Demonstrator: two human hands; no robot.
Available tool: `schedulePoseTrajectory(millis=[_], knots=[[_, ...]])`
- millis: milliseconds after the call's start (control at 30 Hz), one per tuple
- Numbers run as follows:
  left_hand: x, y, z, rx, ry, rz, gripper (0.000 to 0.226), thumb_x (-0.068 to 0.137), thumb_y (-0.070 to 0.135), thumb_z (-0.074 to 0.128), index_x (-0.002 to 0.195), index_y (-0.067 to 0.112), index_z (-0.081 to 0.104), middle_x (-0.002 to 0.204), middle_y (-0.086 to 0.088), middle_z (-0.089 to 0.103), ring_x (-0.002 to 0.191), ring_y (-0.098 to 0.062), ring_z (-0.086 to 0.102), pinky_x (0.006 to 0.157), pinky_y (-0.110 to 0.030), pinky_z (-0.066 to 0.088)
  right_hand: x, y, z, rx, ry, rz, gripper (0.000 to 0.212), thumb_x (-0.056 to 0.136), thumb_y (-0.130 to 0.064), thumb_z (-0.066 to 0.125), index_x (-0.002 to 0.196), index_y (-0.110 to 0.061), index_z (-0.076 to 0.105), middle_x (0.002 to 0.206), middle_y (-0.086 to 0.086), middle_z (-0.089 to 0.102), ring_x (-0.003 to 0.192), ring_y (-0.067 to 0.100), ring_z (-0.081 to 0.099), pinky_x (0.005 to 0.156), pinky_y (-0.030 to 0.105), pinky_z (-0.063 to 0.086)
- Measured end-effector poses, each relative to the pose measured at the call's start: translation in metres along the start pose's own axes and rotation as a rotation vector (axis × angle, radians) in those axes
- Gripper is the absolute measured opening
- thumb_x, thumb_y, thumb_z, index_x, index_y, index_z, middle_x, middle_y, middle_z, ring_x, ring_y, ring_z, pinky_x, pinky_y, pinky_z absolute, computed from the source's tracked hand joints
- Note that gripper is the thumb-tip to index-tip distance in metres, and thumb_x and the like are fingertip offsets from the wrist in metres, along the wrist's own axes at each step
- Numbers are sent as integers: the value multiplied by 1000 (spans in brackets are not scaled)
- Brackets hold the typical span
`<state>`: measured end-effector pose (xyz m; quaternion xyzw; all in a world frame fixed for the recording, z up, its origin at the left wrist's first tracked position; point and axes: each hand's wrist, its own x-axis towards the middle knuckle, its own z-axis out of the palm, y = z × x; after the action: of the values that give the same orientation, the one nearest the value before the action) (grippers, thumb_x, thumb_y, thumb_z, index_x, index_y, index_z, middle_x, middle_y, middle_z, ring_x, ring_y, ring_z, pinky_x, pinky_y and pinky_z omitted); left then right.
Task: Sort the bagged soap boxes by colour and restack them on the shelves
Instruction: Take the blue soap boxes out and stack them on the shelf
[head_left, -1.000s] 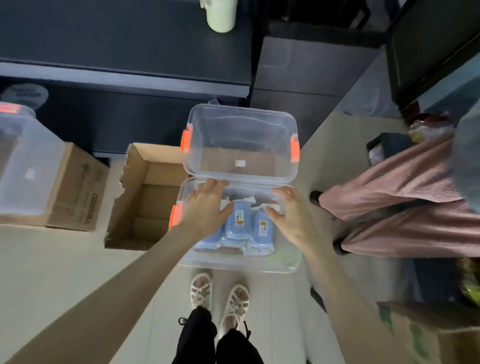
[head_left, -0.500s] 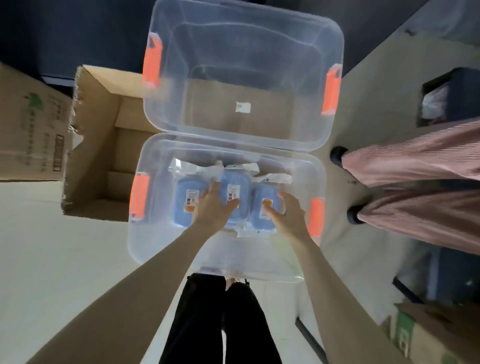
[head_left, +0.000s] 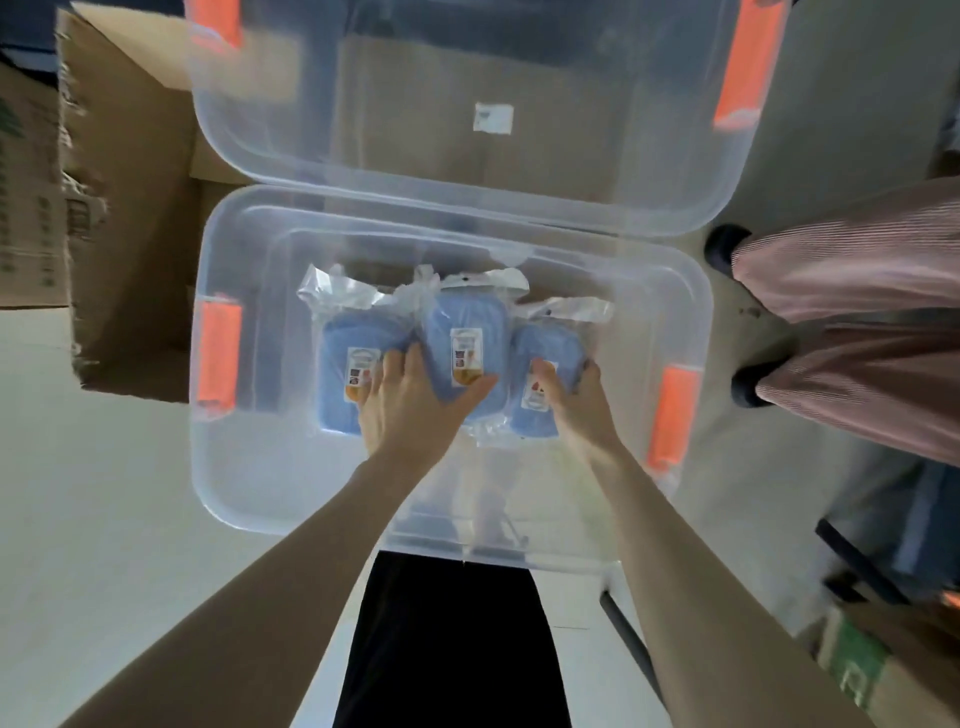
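Note:
Three blue soap boxes in clear bags lie side by side in a clear plastic bin (head_left: 244, 499) with orange latches. My left hand (head_left: 410, 405) lies flat over the left soap box (head_left: 337, 374) and the middle soap box (head_left: 467, 322), fingers spread and thumb across the middle one. My right hand (head_left: 576, 410) grips the right soap box (head_left: 540, 343), thumb on its label and fingers curled round its right edge. The lower ends of the boxes are hidden under my hands.
A second clear bin (head_left: 519, 192) with orange latches stands just beyond. An open cardboard box (head_left: 135, 208) sits to the left. Another person's legs in pink striped trousers (head_left: 857, 322) stand at the right. A green-printed carton (head_left: 857, 670) is at bottom right.
My hands have moved from the bin's far rim down onto the soap boxes. The view has dropped much closer to the bin. My right hand has closed round the right box.

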<state>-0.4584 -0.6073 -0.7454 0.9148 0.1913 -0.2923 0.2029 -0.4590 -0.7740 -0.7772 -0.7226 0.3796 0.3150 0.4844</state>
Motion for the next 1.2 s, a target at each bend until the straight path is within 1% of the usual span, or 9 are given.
schedulePoseTrajectory(millis=[133,400,500,600,867,967,1033,1133,1200], knots=[[-2,-4,2,9,110,67,76,72,70,60,118,11,50,115,-9,53,107,-29,50,91,-44,40,6,7,2,-64,5,81,76,86,-55,60,141,-9,36,135,12,50,124,28,50,104,48,40],[-18,-7,5,-124,157,102,65,80,54,66,125,11,47,120,-11,59,109,-34,53,88,-40,40,-3,7,-2,-107,64,-7,69,83,-54,65,128,-4,49,124,13,56,113,29,56,98,46,45],[-21,-4,-1,-297,115,42,64,79,49,70,125,14,43,121,-9,57,104,-31,56,80,-33,39,-15,4,-8,-37,88,-62,58,82,-49,69,115,-5,50,109,5,59,98,23,59,80,33,46],[-26,-5,-13,-538,84,0,63,75,45,75,122,18,43,121,-5,56,103,-24,55,86,-42,48,-32,-2,-15,10,65,-118,45,81,-49,70,95,-15,45,83,-10,52,74,7,54,60,19,36],[-76,-25,-92,-861,104,-107,71,69,36,83,128,13,52,115,-3,60,105,-22,60,91,-37,51,-122,-49,-30,211,24,-300,44,81,-34,76,96,-13,40,83,-7,44,67,-8,52,53,4,37],[-98,-34,-141,-960,135,-110,55,69,33,84,115,14,60,108,1,63,100,-15,61,83,-26,53,-169,-84,-31,367,-34,-385,51,78,-22,81,110,-24,42,96,-5,54,78,1,62,59,14,47],[-110,-42,-176,-1051,134,-110,50,69,29,84,112,15,60,108,1,65,102,-18,64,87,-37,55,-197,-111,-27,430,-80,-458,60,77,-16,82,114,-35,39,98,-6,60,79,-1,67,61,21,55],[-122,-60,-226,-1146,130,-19,53,69,28,85,115,14,62,102,1,70,93,-22,69,78,-42,59,-239,-147,-11,416,-109,-545,76,74,-20,84,123,-42,31,106,-2,64,87,9,70,76,49,59],[-132,-81,-267,-1191,132,52,56,66,32,85,115,18,61,103,4,69,94,-20,69,77,-39,58,-270,-169,7,428,-90,-602,98,72,-22,85,139,-46,17,112,-8,61,94,8,69,69,43,60]])
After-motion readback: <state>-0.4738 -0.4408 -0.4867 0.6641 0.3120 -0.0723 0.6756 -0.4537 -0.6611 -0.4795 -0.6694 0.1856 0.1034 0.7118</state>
